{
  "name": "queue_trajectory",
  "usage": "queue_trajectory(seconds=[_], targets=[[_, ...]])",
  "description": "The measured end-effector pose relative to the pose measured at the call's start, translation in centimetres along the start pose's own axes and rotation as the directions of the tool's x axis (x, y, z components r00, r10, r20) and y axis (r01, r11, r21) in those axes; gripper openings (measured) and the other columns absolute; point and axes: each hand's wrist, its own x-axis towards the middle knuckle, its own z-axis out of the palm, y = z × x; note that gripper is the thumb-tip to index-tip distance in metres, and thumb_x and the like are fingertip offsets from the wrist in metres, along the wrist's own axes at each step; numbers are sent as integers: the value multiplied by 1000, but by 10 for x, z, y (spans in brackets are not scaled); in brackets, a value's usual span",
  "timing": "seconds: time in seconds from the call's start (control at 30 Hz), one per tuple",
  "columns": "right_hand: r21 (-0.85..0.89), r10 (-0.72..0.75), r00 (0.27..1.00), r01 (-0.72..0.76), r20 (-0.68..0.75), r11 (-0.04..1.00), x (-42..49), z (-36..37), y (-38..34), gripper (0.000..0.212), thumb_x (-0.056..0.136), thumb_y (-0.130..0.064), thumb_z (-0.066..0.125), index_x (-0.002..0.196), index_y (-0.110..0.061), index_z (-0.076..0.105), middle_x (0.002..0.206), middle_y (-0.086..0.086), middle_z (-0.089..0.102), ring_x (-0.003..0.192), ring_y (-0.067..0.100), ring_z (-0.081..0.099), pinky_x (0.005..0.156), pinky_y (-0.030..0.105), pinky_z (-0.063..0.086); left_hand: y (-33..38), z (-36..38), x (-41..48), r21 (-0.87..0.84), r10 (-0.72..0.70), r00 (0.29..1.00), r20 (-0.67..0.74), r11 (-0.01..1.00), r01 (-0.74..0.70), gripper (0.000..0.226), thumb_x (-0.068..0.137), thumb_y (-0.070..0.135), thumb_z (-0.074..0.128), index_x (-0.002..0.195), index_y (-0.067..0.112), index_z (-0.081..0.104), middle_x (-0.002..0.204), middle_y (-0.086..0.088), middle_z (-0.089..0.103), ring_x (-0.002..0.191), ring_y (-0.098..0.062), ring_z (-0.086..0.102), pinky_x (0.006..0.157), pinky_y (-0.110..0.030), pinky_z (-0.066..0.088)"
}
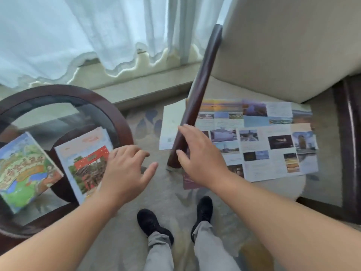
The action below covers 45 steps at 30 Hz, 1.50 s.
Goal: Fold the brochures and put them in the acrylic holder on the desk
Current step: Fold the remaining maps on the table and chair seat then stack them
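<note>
Two folded brochures lie on the round glass table [109, 106]: a green map one [25, 171] at the left and a red-and-white one [84, 155] beside it. My left hand [125, 173] hovers over the right edge of the red-and-white brochure, fingers spread, holding nothing. My right hand [199, 153] is open in front of the chair's dark wooden armrest [197, 94]. Unfolded brochures [273, 141] with photo panels are spread on the chair seat. No acrylic holder is in view.
A cream upholstered armchair [283, 45] with dark wood frame stands at the right. White curtains [97, 30] hang behind. My feet in black shoes [152, 223] stand on a pale patterned carpet between table and chair.
</note>
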Motion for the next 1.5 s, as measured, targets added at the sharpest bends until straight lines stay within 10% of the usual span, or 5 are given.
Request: queue_trajectory(seconds=[0.23,0.53,1.07,1.3,1.5], targets=[[7,207,978,-207,14,978,-39,-49,122,60,96,-32,53,151,-23,30,156,-5,31,142,14,28,113,31,27,150,11,70,-48,180,982,-58,982,-183,51,89,53,35,113,18,64,113,-1,61,109,-24,52,94,-41,36],[-7,377,925,-377,36,926,-71,-112,299,59,96,-31,54,149,-15,33,155,2,32,143,19,27,114,34,26,271,108,116,55,8,975,220,998,-20,45,97,49,40,132,22,49,126,-2,55,118,-25,49,99,-41,38],[-31,712,702,-712,-5,701,-35,-57,437,87,82,-47,71,149,-15,25,157,11,21,142,33,25,110,47,34,331,225,153,19,137,926,353,988,-153,41,96,44,42,127,18,50,124,-5,53,114,-28,48,99,-40,36],[-13,841,539,-841,54,540,-27,-53,471,133,64,-63,79,154,-26,-12,163,13,-13,149,39,-5,114,60,18,329,242,159,15,160,927,339,984,-175,41,97,43,42,128,18,51,123,-3,54,113,-27,49,97,-40,37],[9,834,551,-835,22,551,-31,-50,473,124,69,-60,78,155,-28,-6,165,10,-2,149,40,5,114,58,23,332,248,165,8,171,932,321,983,-183,40,96,42,43,127,17,52,123,-3,53,116,-27,46,100,-39,35]])
